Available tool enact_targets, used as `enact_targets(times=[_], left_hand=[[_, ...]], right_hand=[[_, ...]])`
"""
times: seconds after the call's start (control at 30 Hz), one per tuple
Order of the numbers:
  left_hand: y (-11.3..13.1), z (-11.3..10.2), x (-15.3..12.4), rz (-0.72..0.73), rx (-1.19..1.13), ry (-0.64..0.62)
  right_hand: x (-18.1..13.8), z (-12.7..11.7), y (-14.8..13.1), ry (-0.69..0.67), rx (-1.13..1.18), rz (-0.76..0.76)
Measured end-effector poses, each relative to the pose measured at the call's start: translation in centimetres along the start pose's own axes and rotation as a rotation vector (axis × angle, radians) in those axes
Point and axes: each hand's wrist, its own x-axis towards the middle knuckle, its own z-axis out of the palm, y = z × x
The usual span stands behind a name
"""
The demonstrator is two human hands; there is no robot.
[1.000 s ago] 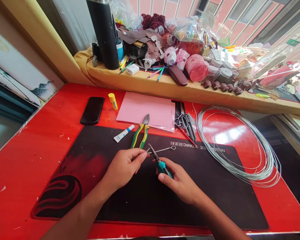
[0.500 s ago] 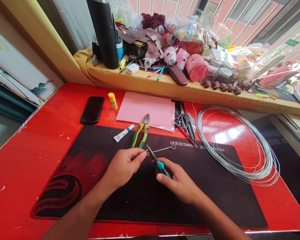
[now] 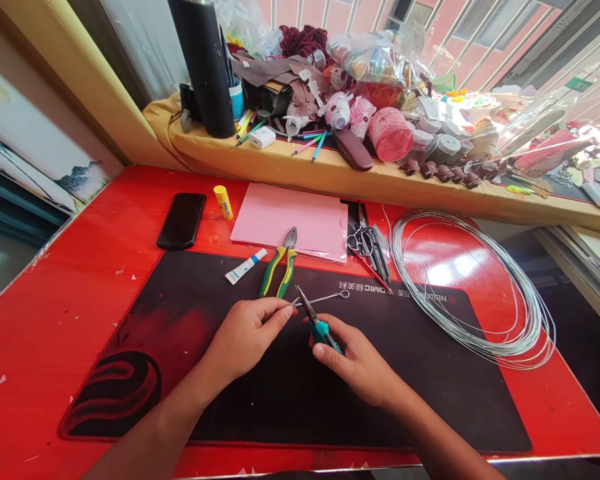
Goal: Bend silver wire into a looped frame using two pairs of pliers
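Note:
Between thumb and forefinger, my left hand (image 3: pixel 253 333) pinches a thin piece of silvery wire (image 3: pixel 325 298), which reaches to the right and ends in a small round loop. My right hand (image 3: pixel 353 360) is closed around the teal and black handles of long-nose pliers (image 3: pixel 319 325). Their narrow jaws point up and left, at the wire close to my left fingertips; whether they grip it I cannot tell. Just beyond my left hand lie combination pliers (image 3: pixel 280 267) with green and yellow handles, partly on pink paper (image 3: pixel 290 217). Both hands are above a black desk mat (image 3: pixel 280 407).
A large coil of wire (image 3: pixel 473 340) lies at the right. Scissors (image 3: pixel 363 239) and a black cutter (image 3: pixel 379 253) are beside the paper. A white tube (image 3: pixel 245 267), a yellow glue stick (image 3: pixel 223 203) and a phone (image 3: pixel 181 221) lie left. Craft items crowd the sill (image 3: pixel 280 157) behind.
The pliers' tips have shifted very slightly to the right of my left fingertips, showing a little more wire there. The whole view has drifted slightly; the table items stay in place.

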Motion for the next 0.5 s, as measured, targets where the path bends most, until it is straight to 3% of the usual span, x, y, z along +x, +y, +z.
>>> enact_targets(times=[0.5], left_hand=[[0.45, -0.12, -0.07, -0.026, 0.041, -0.062]], right_hand=[[0.03, 0.08, -0.32, -0.014, -0.054, -0.005]])
